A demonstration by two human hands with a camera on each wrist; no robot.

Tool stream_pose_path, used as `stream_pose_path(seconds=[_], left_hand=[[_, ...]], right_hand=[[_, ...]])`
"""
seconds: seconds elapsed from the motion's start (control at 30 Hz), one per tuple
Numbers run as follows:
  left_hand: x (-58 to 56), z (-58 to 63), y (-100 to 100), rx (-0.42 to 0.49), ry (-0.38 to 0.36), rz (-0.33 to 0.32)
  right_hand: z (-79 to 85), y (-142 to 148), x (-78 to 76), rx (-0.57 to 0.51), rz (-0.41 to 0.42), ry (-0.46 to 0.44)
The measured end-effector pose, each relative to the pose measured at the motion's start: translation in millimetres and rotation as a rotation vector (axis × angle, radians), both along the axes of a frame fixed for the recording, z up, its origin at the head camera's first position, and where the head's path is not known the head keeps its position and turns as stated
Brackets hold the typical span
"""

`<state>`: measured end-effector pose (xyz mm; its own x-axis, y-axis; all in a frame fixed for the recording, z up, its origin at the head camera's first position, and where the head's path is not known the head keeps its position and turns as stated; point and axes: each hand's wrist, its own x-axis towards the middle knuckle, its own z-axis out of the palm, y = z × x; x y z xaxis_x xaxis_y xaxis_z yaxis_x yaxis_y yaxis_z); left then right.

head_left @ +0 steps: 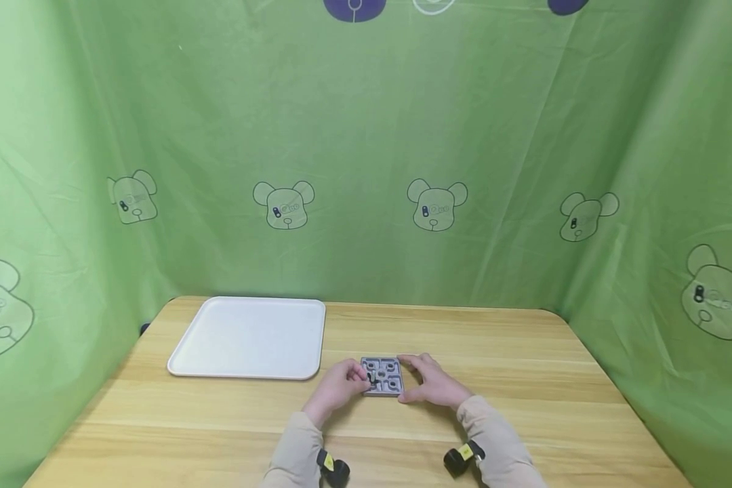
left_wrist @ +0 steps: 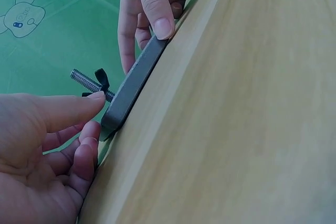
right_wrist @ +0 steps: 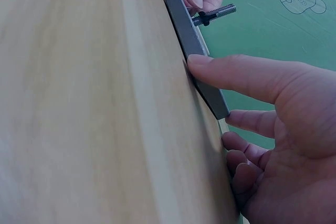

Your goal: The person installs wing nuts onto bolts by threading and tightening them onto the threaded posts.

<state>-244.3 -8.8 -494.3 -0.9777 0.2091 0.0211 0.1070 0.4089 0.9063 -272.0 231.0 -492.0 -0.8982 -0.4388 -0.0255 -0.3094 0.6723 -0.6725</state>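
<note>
A square grey metal plate (head_left: 381, 377) with recesses and holes lies flat on the wooden table. From the plate's near-left corner rises a threaded bolt (left_wrist: 84, 81), carrying a dark wing nut (left_wrist: 102, 78) low on its thread. My left hand (head_left: 340, 388) is at that corner and pinches the wing nut, thumb tip on one wing, in part hiding it. On the opposite side my right hand (head_left: 432, 383) grips the plate by its edge, with the thumb (right_wrist: 202, 62) on the near side and the index finger at the far corner.
A white rectangular tray (head_left: 250, 337) lies on the table (head_left: 500, 346) at the back left. Green curtains (head_left: 366, 135) printed with bear heads hang behind the table and on both sides. Black wrist-worn devices (head_left: 337, 472) show on both sleeves.
</note>
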Motion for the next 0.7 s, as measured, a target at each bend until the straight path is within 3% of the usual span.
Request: stream_pose_path(seconds=[0.7], left_hand=[[-2.4,-3.2,4.6,-0.059,0.047,-0.008]], right_hand=[[-0.1,0.8,0.3,-0.006,0.006,-0.005]])
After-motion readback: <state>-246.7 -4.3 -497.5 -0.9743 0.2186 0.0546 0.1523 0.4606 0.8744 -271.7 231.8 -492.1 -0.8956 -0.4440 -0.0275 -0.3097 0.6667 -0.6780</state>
